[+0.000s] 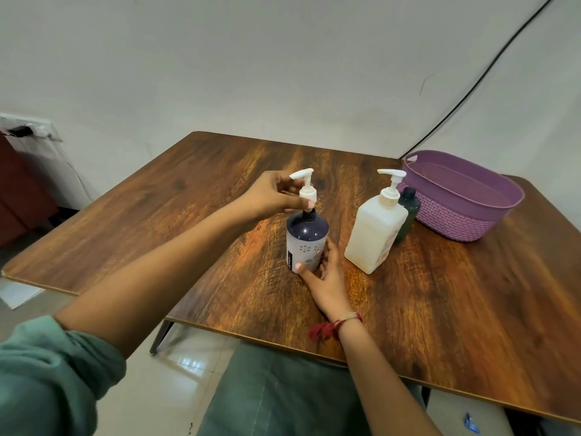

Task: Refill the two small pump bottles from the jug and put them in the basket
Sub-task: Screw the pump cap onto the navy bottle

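You are gripping the white pump head [306,187] with your left hand [270,196], fingers and thumb curled round its collar, which is sitting just above the dark neck of the navy pump bottle [306,234]. Your right hand [327,278] is clasping that bottle low down, thumb pressing on the pale label and fingers wrapping its far side, while the bottle is standing upright on the wooden table [188,199] near the middle. From that bottle, the white pump bottle [374,234] is standing at about 3 o'clock, upright, apart from your right hand, with its nozzle pointing left. A small dark green bottle [408,209] is standing just behind the white one, partly hidden by it; whether they are touching is not clear. The purple basket [465,221] is sitting at about 2 o'clock, near the table's far right corner, just beside the green bottle. You are wearing a red thread band [333,328] on your right wrist and a green sleeve [47,372] pushed up your left arm. A black cable [471,89] is running down the wall at 1 o'clock.
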